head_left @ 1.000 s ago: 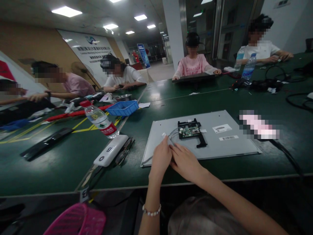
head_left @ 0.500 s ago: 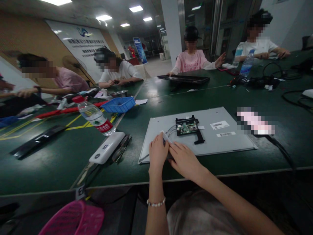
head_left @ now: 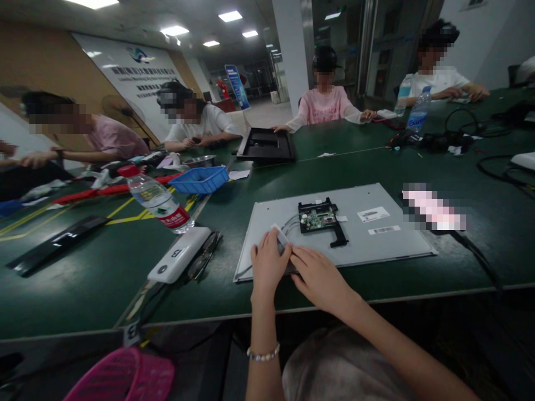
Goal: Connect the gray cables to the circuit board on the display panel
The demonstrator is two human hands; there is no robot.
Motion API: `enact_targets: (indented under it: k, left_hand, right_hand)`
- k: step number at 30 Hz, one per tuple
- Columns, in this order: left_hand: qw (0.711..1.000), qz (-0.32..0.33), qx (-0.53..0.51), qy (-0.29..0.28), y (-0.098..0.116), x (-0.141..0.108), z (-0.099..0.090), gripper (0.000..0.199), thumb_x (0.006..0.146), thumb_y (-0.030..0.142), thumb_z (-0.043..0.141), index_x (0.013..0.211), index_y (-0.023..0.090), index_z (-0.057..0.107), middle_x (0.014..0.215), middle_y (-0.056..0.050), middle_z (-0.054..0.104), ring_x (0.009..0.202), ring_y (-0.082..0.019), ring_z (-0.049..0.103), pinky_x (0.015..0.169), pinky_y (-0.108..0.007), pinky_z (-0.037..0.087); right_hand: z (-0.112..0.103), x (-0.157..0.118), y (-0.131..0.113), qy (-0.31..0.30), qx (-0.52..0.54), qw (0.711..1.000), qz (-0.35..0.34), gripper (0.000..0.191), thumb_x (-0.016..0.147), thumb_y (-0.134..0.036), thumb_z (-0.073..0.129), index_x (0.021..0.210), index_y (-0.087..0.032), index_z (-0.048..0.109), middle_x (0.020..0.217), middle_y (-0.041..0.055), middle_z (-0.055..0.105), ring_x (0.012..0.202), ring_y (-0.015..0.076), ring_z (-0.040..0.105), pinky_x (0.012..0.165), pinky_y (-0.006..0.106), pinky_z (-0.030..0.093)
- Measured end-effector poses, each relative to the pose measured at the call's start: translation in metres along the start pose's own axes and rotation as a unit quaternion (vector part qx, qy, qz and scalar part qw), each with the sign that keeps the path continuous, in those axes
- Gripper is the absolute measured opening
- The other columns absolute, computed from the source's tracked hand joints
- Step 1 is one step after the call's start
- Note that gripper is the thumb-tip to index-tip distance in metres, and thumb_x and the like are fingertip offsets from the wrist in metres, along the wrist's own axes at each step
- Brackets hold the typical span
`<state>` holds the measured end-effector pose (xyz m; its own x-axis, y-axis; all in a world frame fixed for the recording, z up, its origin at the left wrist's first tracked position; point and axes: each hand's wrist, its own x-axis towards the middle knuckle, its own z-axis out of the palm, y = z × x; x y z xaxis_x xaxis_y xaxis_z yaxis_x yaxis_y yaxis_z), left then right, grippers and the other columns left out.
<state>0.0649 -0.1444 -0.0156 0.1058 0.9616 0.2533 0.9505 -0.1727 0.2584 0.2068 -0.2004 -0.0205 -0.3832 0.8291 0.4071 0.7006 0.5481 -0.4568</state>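
My left hand (head_left: 268, 266) and my right hand (head_left: 324, 274) meet over the front left part of a grey flat display panel (head_left: 276, 210). Between their closed fingers they grip a small light-grey piece (head_left: 281, 236); its lower part is hidden, so its kind is unclear. Thin grey cables (head_left: 290, 221) run from near it to a green circuit board (head_left: 318, 217). That board sits in a black plastic bracket (head_left: 339, 238) lying on the panel. Two white labels (head_left: 373, 214) are stuck to the panel's right half.
To my left are a white power bank (head_left: 179, 256), folded glasses (head_left: 204, 255), a red-capped water bottle (head_left: 161, 206), a blue basket (head_left: 199, 179) and a black strip (head_left: 58, 244). A blurred pink device with a cable lies right. Across the table, a co-worker holds a black frame (head_left: 267, 146).
Across the table, the co-worker has swung the black frame to the left and tilted it up. My hands stay nearly in place around the small grey piece. The view shifts slightly.
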Motion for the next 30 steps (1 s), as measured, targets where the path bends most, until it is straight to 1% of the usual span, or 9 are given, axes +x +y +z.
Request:
enact_targets:
  k: [6,11,15,17,22,25,30]
  left_hand:
    - [1.000,0.007,0.008,0.022,-0.001,-0.003,0.002,0.040,0.089,0.032,0.046,0.126,0.018,0.044,0.134,-0.015,0.050,0.129,-0.028,0.040,0.105,-0.050,0.027]
    - [0.999,0.021,0.016,0.041,-0.001,-0.005,0.002,0.035,0.090,0.032,0.044,0.121,0.017,0.048,0.136,-0.016,0.047,0.128,-0.028,0.041,0.104,-0.047,0.030]
    - [0.997,0.032,-0.001,0.064,-0.001,-0.007,0.003,0.037,0.090,0.029,0.044,0.125,0.015,0.047,0.137,-0.016,0.046,0.128,-0.028,0.041,0.103,-0.046,0.033]
    - [0.997,0.041,-0.016,0.071,0.000,-0.008,0.003,0.037,0.091,0.027,0.043,0.126,0.015,0.046,0.137,-0.015,0.047,0.130,-0.027,0.039,0.105,-0.046,0.032]
    - [0.996,0.061,-0.030,0.052,0.002,-0.011,0.002,0.034,0.093,0.022,0.035,0.126,0.018,0.045,0.135,-0.011,0.050,0.133,-0.023,0.036,0.109,-0.046,0.026]
    - [0.997,0.059,-0.026,0.048,0.003,-0.011,0.001,0.033,0.093,0.019,0.035,0.123,0.018,0.048,0.134,-0.011,0.051,0.133,-0.023,0.037,0.109,-0.046,0.026]
    - [0.997,0.048,-0.030,0.055,0.005,-0.012,-0.001,0.029,0.091,0.018,0.038,0.117,0.018,0.051,0.128,-0.011,0.056,0.129,-0.024,0.041,0.108,-0.046,0.027]
  right_hand:
    - [-0.002,0.000,0.000,0.003,0.011,1.000,-0.005,0.046,0.084,-0.019,0.052,0.130,-0.012,0.048,0.129,0.0142,0.053,0.122,0.0250,0.046,0.104,0.043,0.039]
    - [-0.003,0.000,0.000,-0.002,0.010,1.000,-0.006,0.046,0.084,-0.018,0.052,0.130,-0.011,0.048,0.131,0.0145,0.052,0.123,0.0248,0.045,0.105,0.043,0.038]
    - [-0.003,-0.001,0.000,-0.005,0.010,1.000,-0.011,0.043,0.084,-0.018,0.052,0.126,-0.012,0.050,0.130,0.0144,0.053,0.123,0.0254,0.045,0.105,0.044,0.038]
    - [-0.003,-0.001,0.001,-0.003,0.014,1.000,-0.015,0.041,0.083,-0.017,0.052,0.124,-0.013,0.051,0.128,0.0142,0.054,0.122,0.0257,0.046,0.104,0.044,0.039]
    - [-0.005,-0.001,0.001,0.015,0.039,0.999,0.007,0.040,0.082,-0.013,0.051,0.121,-0.014,0.050,0.123,0.0136,0.055,0.118,0.0246,0.049,0.101,0.044,0.042]
    - [-0.005,-0.001,0.000,0.022,0.047,0.999,0.014,0.039,0.082,-0.012,0.049,0.121,-0.014,0.049,0.122,0.0135,0.055,0.117,0.0246,0.050,0.100,0.044,0.044]
    - [-0.004,-0.001,0.002,0.016,0.045,0.999,0.008,0.040,0.081,-0.012,0.051,0.121,-0.013,0.049,0.122,0.0140,0.055,0.117,0.0245,0.049,0.101,0.043,0.042]
